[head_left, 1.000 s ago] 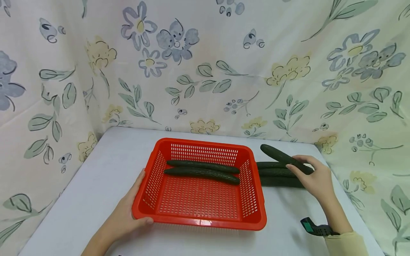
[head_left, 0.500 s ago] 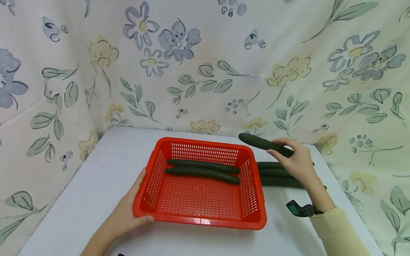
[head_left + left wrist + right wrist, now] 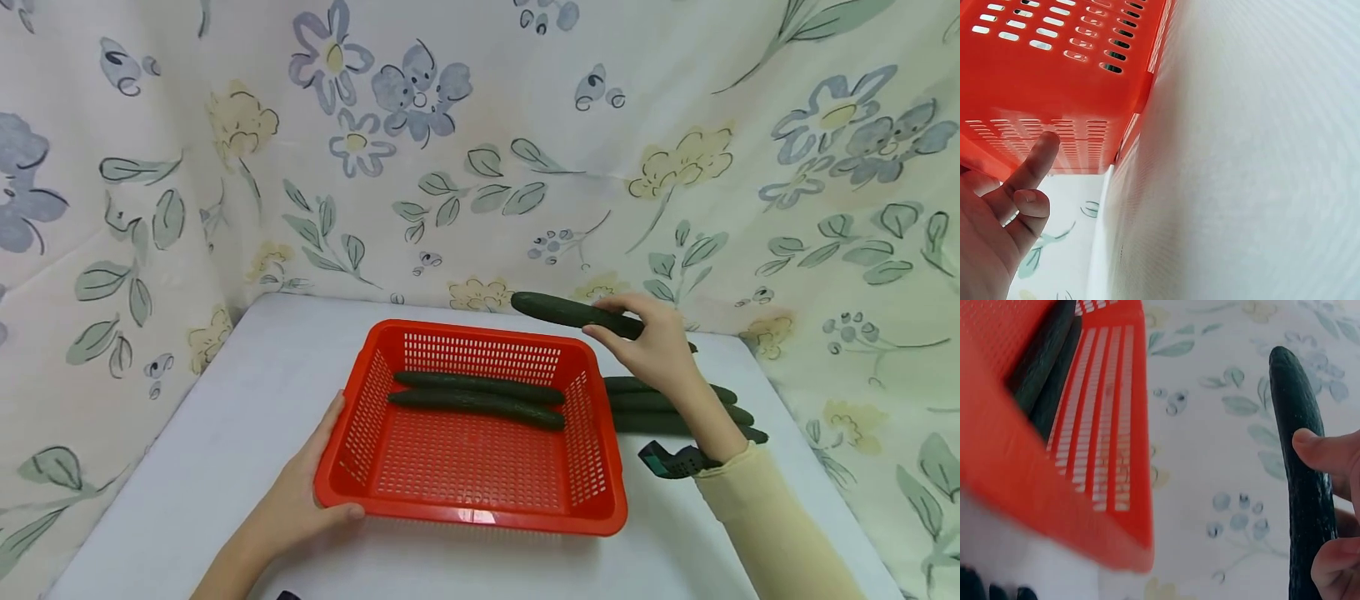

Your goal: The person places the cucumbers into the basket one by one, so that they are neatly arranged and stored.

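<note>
My right hand [image 3: 647, 346] grips a dark green cucumber [image 3: 551, 308] in the air, behind the back right corner of the red basket [image 3: 468, 518]. In the right wrist view the thumb presses along the side of the held cucumber [image 3: 1297, 406], with fingers round its lower part. Two more cucumbers [image 3: 480, 403] lie side by side in the back half of the basket. My left hand [image 3: 292, 504] holds the basket's front left corner, thumb at the front rim and fingers along the left side. In the left wrist view its fingers [image 3: 1038, 159] touch the perforated wall.
Several cucumbers [image 3: 645, 402] lie in a row on the white table [image 3: 247, 392], just right of the basket and partly hidden by its wall and my right forearm. A flower-printed cloth [image 3: 480, 208] hangs behind and on both sides. A black wristband [image 3: 675, 461] is on my right wrist.
My right hand has carried the cucumber up and to the left, from over the row at right toward the basket's back right corner. The left hand and basket stay put.
</note>
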The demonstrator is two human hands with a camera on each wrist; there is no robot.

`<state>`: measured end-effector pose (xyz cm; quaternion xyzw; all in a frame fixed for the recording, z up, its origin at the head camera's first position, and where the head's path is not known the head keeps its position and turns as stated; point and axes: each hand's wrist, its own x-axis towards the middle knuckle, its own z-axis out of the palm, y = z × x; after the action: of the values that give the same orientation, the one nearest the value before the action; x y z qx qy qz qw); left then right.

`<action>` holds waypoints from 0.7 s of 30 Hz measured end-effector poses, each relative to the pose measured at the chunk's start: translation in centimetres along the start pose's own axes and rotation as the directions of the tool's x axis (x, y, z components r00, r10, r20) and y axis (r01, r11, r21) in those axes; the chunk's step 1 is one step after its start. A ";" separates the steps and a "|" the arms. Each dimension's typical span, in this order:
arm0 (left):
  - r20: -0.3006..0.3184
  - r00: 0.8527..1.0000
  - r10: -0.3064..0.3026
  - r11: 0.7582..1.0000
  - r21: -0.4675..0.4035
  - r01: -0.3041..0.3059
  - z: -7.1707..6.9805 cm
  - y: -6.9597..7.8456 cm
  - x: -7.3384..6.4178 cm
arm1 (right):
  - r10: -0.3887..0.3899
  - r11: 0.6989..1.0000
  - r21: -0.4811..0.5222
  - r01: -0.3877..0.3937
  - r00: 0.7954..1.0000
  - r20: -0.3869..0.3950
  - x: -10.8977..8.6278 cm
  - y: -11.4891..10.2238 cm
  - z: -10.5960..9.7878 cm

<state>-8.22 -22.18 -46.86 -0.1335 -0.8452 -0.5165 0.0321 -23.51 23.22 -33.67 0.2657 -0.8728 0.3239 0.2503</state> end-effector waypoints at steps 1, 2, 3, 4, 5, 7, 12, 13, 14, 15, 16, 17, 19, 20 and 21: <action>-0.005 1.000 -0.003 1.000 0.008 0.004 0.0 0.1 0.0 | -0.003 1.000 0.007 0.002 1.000 0.006 0.3 -0.3 0.3; -0.007 1.000 -0.004 1.000 0.016 0.004 -0.1 0.1 0.0 | -0.006 1.000 0.010 0.006 1.000 0.012 0.7 -0.6 0.6; -0.008 1.000 -0.002 1.000 0.019 0.002 -0.1 0.1 0.0 | -0.005 1.000 0.015 0.005 1.000 0.016 0.9 -0.9 0.9; -0.007 1.000 0.003 1.000 0.022 -0.003 -0.1 0.2 0.0 | -0.004 1.000 0.021 0.003 1.000 0.020 1.2 -1.2 1.1; -0.006 1.000 0.009 1.000 0.028 -0.009 -0.1 0.1 0.1 | -0.001 1.000 0.027 0.001 1.000 0.024 1.4 -1.5 1.4; -0.002 1.000 0.018 0.999 0.036 -0.018 0.0 0.1 0.1 | 0.002 0.999 0.036 -0.003 1.000 0.031 1.8 -2.2 1.8; 0.000 1.000 0.009 0.999 0.037 -0.009 0.0 0.1 0.3 | -0.011 0.999 0.051 0.008 0.999 0.052 2.8 -3.6 2.9; -0.001 1.000 0.008 0.999 0.039 -0.008 0.0 0.1 0.3 | -0.015 0.999 0.051 0.012 0.998 0.059 3.0 -3.9 3.1; -0.001 1.000 0.002 0.999 0.039 -0.002 0.0 0.1 0.3 | -0.018 0.999 0.053 0.014 0.998 0.067 3.2 -4.2 3.4; -0.002 1.000 0.001 0.999 0.042 -0.001 0.0 0.0 0.2 | -0.020 0.998 0.054 0.016 0.997 0.078 3.4 -4.4 3.7; -0.004 1.000 0.000 0.999 0.043 0.000 0.0 0.0 0.2 | -0.021 0.998 0.052 0.016 0.996 0.090 3.5 -4.6 4.0; -0.005 1.000 0.000 0.999 0.044 0.000 0.0 0.0 0.2 | -0.020 0.999 0.052 0.014 0.994 0.103 3.6 -4.9 4.3; -0.006 1.000 0.006 0.999 0.043 -0.006 0.0 0.0 0.2 | -0.011 0.999 0.051 0.004 0.990 0.138 3.7 -5.3 4.9; -0.006 1.000 0.009 0.999 0.042 -0.009 0.0 0.0 0.2 | -0.002 0.999 0.054 -0.006 0.988 0.153 3.7 -5.5 5.2; -0.007 1.000 0.013 0.999 0.041 -0.013 0.0 0.0 0.1 | 0.003 0.999 0.051 -0.012 0.986 0.167 3.8 -5.7 5.6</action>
<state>-8.35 -22.18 -46.83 -0.1365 -0.8545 -0.4995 0.0411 -24.15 14.48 -32.59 0.2950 -0.8830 0.3240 0.1684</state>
